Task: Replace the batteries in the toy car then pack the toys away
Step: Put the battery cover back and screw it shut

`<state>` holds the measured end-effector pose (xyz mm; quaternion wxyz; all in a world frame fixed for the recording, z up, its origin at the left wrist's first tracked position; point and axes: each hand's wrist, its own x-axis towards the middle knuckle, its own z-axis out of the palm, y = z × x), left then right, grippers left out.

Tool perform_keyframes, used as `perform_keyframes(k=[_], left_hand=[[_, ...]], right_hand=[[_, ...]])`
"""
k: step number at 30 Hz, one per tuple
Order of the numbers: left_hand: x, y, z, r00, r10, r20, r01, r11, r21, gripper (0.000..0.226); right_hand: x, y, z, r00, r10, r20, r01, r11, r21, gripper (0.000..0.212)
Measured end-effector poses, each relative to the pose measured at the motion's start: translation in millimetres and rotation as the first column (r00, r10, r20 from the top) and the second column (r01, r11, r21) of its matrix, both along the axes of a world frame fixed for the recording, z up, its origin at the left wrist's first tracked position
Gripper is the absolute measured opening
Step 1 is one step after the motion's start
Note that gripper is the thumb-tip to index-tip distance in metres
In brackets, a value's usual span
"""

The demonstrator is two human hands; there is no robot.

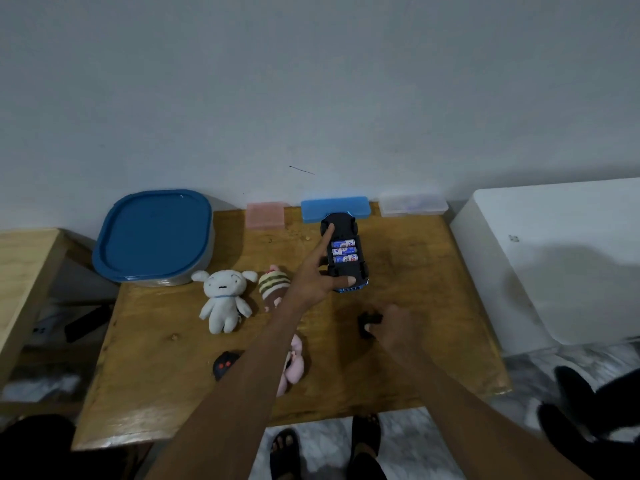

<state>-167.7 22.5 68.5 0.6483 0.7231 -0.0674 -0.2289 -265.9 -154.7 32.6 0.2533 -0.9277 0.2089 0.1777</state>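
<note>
Upturned toy car [346, 258] holds 3 batteries [344, 251]; 3 plush toys [223, 299].

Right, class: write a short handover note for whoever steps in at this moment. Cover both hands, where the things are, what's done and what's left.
Left hand: spans the upturned toy car, forefinger and thumb at its two ends, steadying it on the table.
Right hand: grips a small black piece, probably the battery cover.
Done: three batteries sit in the open bay.
Left: refit the cover, then pack the white plush, the other soft toys and the car away, likely in the blue-lidded tub.
</note>
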Motion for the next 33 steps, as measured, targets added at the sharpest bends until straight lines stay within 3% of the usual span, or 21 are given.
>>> perform_keyframes(k=[5, 10, 16, 18, 25, 33], left_hand=[[0.1, 1.7, -1.2, 0.999, -0.025, -0.022, 0.025, 0.999, 0.023, 0.114], [-4.1, 7.9, 2.2, 1.0, -0.003, -0.008, 0.003, 1.0, 0.003, 0.114], [-2.8, 15.8, 14.7, 0.999, -0.007, 0.033, 0.007, 1.0, 0.003, 0.115], [-2.1, 17.5, 18.2, 0.999, -0.017, 0.05, 0.017, 1.0, -0.003, 0.114], [-3.1, 19.7, 26.0, 0.996, -0.038, 0.081, 0.042, 0.998, -0.047, 0.114], [-6.5, 28.6, 24.6, 0.995, -0.054, 0.08, 0.059, 0.996, -0.061, 0.111]], right_hand=[[-3.9, 5.0, -3.8, 1.0, 0.025, 0.016, -0.024, 0.997, -0.069, 0.044], [8.7, 0.0, 13.3, 0.975, -0.12, 0.187, 0.099, 0.988, 0.119, 0.013], [56.1, -14.0, 79.5, 0.759, -0.437, 0.483, 0.314, 0.895, 0.317, 0.011], [72.0, -16.7, 103.5, 0.707, -0.477, 0.522, 0.269, 0.864, 0.424, 0.012], [91.6, 10.6, 128.5, 0.836, -0.224, 0.501, -0.061, 0.869, 0.491, 0.013], [90.3, 22.0, 116.3, 0.871, -0.13, 0.474, -0.107, 0.891, 0.441, 0.013]])
